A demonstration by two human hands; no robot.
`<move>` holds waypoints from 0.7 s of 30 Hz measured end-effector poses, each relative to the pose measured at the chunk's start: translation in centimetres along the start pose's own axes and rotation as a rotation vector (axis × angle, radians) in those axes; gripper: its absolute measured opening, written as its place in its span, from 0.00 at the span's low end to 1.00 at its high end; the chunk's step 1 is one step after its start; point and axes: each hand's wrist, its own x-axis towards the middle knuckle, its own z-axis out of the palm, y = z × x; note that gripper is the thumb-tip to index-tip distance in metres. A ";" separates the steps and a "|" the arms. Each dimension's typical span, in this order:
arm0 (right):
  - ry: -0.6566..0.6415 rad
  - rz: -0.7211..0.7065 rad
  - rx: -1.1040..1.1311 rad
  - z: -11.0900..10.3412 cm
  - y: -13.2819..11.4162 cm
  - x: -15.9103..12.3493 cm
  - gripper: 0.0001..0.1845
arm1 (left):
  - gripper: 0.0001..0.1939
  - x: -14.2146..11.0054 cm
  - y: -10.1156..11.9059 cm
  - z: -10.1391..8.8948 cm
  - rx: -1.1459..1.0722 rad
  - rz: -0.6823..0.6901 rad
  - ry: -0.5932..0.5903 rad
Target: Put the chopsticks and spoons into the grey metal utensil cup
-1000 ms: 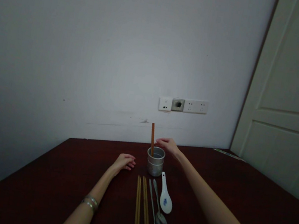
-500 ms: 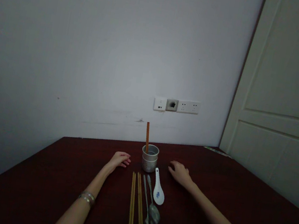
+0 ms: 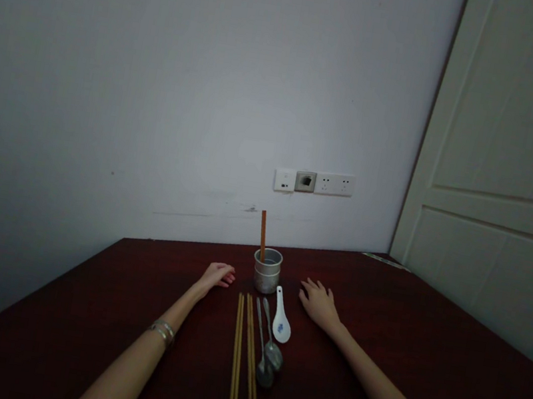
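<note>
My left hand (image 3: 217, 276) rests on its side on the table, left of a metal cup (image 3: 266, 278), its fingers loosely curled but apart and holding nothing. Palm down on the wood to the cup's right lies my right hand (image 3: 319, 304), fingers spread. Reddish-brown chopsticks (image 3: 262, 234) stand in the cup, leaning left. In front of the cup lie several lighter wooden chopsticks (image 3: 236, 363), two metal spoons (image 3: 268, 351) and a white ceramic spoon (image 3: 281, 323) with a blue mark. Neither hand touches these utensils.
The dark red table (image 3: 89, 326) meets a pale wall (image 3: 214, 83) at the back, where sockets (image 3: 334, 184) are mounted. A panelled door (image 3: 499, 229) stands at the right. A thin printed strip (image 3: 385, 261) lies at the table's far right edge.
My right hand has come away from the chopsticks in the cup and settled flat on the table to the right. The left hand stays put; the view has shifted slightly.
</note>
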 end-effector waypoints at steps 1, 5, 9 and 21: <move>-0.006 -0.001 0.003 0.0 0.0 0.0 0.25 | 0.12 -0.3 0.0 0.2 0.004 0.010 0.021; -0.011 -0.002 0.007 0.0 0.2 0.0 0.25 | 0.11 -1.6 -0.3 0.7 0.054 0.084 0.060; -0.017 0.000 0.012 0.2 0.3 0.1 0.25 | 0.10 -3.4 0.1 1.1 0.304 0.222 0.067; 0.001 -0.023 0.019 0.6 0.7 0.2 0.24 | 0.14 -8.7 2.4 2.7 0.811 0.061 -0.175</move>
